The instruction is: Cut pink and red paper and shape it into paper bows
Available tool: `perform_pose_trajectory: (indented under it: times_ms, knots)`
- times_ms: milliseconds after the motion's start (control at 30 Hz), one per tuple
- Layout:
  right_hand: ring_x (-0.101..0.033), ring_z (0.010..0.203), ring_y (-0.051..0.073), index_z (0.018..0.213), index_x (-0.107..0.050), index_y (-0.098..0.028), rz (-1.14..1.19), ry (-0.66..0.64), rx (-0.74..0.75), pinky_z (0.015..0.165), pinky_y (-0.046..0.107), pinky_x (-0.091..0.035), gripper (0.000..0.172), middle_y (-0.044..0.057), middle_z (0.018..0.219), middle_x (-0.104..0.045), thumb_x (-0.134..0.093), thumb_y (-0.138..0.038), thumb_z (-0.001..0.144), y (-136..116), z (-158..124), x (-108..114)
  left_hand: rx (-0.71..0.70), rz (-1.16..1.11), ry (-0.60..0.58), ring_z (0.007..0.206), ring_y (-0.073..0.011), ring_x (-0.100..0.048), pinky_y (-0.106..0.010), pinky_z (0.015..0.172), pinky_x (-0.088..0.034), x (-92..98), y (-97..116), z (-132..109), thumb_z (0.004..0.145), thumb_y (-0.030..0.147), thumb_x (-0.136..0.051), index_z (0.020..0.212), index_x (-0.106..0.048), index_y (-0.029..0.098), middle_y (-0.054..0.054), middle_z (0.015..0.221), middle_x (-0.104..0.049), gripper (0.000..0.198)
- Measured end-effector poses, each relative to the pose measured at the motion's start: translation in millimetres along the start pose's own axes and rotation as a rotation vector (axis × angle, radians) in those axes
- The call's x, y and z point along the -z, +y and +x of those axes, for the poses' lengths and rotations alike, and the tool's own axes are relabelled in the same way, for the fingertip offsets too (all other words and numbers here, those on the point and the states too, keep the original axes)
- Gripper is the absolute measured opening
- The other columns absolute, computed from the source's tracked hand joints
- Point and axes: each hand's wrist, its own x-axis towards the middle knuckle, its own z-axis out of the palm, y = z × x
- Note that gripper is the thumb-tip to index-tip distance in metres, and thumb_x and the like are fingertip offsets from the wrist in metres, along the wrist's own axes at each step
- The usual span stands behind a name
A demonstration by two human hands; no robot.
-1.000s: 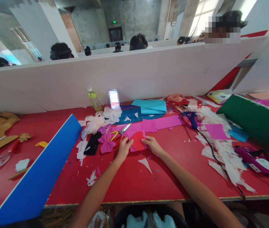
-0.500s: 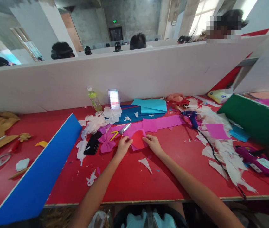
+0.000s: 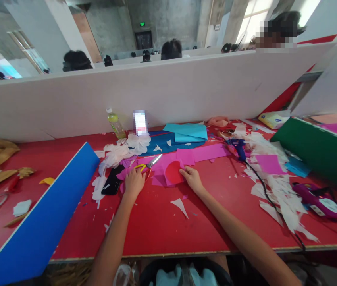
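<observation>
Of 2 hands, the left hand [image 3: 134, 182] is loosely curled just beside the yellow-handled steel scissors [image 3: 148, 164], grip unconfirmed; the right hand [image 3: 192, 178] lies open, fingertips suitably pinning the edge of the round red paper piece [image 3: 173, 172], which sits on a pink paper sheet [image 3: 158, 179] mid-length along the red table [image 3: 156, 234].

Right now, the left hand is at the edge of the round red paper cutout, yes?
No, that's the right hand at the edge of the round red paper cutout, as the head view shows. The left hand is beside the yellow-handled scissors.
</observation>
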Motion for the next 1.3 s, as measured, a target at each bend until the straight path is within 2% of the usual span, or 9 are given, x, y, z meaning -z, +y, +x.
perform_pose_trajectory:
  times_ms: [267, 467, 567, 633, 800, 900, 1000, 1133, 1300]
  knots:
    - [-0.024, 0.052, 0.010, 0.055, -0.032, -0.022, 0.014, 0.036, 0.001, 0.049, 0.025, -0.021, 0.044, -0.005, 0.052, -0.027, -0.057, -0.054, 0.072, 0, 2, 1, 0.066, -0.019, -0.120, 0.097, -0.0336, -0.061, -0.043, 0.085, -0.041, 4.9, -7, 5, 0.077, 0.029, -0.052, 0.111, -0.059, 0.010, -0.021, 0.102, -0.065, 0.039]
    - [-0.022, 0.054, 0.010, 0.056, -0.027, -0.022, 0.042, 0.130, -0.002, 0.050, 0.025, -0.021, 0.045, -0.005, 0.054, -0.024, -0.057, -0.051, 0.072, -3, 3, 2, 0.151, -0.001, 0.004, 0.089, -0.0331, -0.063, -0.041, 0.077, -0.043, 15.4, 1, 2, 0.080, 0.046, -0.047, 0.112, -0.059, 0.014, -0.018, 0.094, -0.068, 0.046]
    - [-0.023, 0.053, 0.010, 0.055, -0.029, -0.022, 0.071, 0.145, -0.011, 0.050, 0.025, -0.023, 0.045, -0.005, 0.054, -0.026, -0.058, -0.052, 0.071, -6, 3, 2, 0.136, -0.075, 0.050, 0.081, -0.0293, -0.065, -0.037, 0.073, -0.044, 12.4, 1, 1, 0.084, 0.044, -0.043, 0.105, -0.061, 0.014, -0.015, 0.081, -0.068, 0.040]
    - [-0.023, 0.053, 0.009, 0.054, -0.028, -0.022, 0.081, 0.152, -0.014, 0.049, 0.025, -0.022, 0.046, -0.005, 0.053, -0.025, -0.059, -0.053, 0.069, -7, 3, 2, 0.095, -0.273, 0.091, 0.079, -0.0261, -0.065, -0.034, 0.072, -0.045, 7.3, 0, 3, 0.084, 0.040, -0.042, 0.097, -0.062, 0.015, -0.012, 0.077, -0.067, 0.034]
    - [-0.022, 0.053, 0.009, 0.055, -0.027, -0.022, 0.095, 0.158, -0.018, 0.049, 0.025, -0.021, 0.046, -0.005, 0.054, -0.025, -0.058, -0.054, 0.069, -7, 3, 2, -0.025, -1.104, 0.147, 0.081, -0.0207, -0.064, -0.030, 0.070, -0.050, -1.5, 1, 8, 0.077, 0.039, -0.049, 0.101, -0.059, 0.017, -0.009, 0.090, -0.067, 0.034]
    - [-0.022, 0.053, 0.010, 0.055, -0.028, -0.022, 0.103, 0.164, -0.022, 0.050, 0.025, -0.021, 0.046, -0.005, 0.054, -0.025, -0.058, -0.053, 0.069, -6, 4, 2, -0.038, -1.267, 0.092, 0.079, -0.0211, -0.064, -0.030, 0.069, -0.051, -3.3, 6, 8, 0.073, 0.036, -0.055, 0.100, -0.060, 0.018, -0.007, 0.087, -0.067, 0.033]
    - [-0.023, 0.053, 0.010, 0.055, -0.028, -0.022, 0.117, 0.194, -0.024, 0.050, 0.025, -0.021, 0.045, -0.006, 0.053, -0.026, -0.059, -0.051, 0.069, -6, 5, 3, -0.034, -1.148, 0.090, 0.082, -0.0223, -0.064, -0.032, 0.072, -0.051, -7.0, 11, 5, 0.071, 0.029, -0.056, 0.102, -0.060, 0.018, -0.007, 0.088, -0.067, 0.033]
    - [-0.023, 0.054, 0.010, 0.056, -0.030, -0.022, 0.135, 0.208, -0.017, 0.051, 0.025, -0.021, 0.042, -0.005, 0.055, -0.026, -0.058, -0.049, 0.071, -8, 3, 4, -0.103, -0.789, 0.037, 0.086, -0.0242, -0.064, -0.034, 0.076, -0.050, -10.9, 15, 2, 0.073, 0.018, -0.049, 0.115, -0.055, 0.017, -0.010, 0.098, -0.067, 0.043]
    - [-0.023, 0.054, 0.010, 0.056, -0.029, -0.022, 0.127, 0.200, 0.013, 0.051, 0.025, -0.021, 0.041, -0.005, 0.056, -0.024, -0.058, -0.047, 0.072, -11, 3, 5, -0.252, -0.449, 0.007, 0.105, -0.0296, -0.059, -0.039, 0.089, -0.044, 1.0, 21, -10, 0.074, 0.016, -0.051, 0.129, -0.045, 0.016, -0.015, 0.120, -0.060, 0.054]
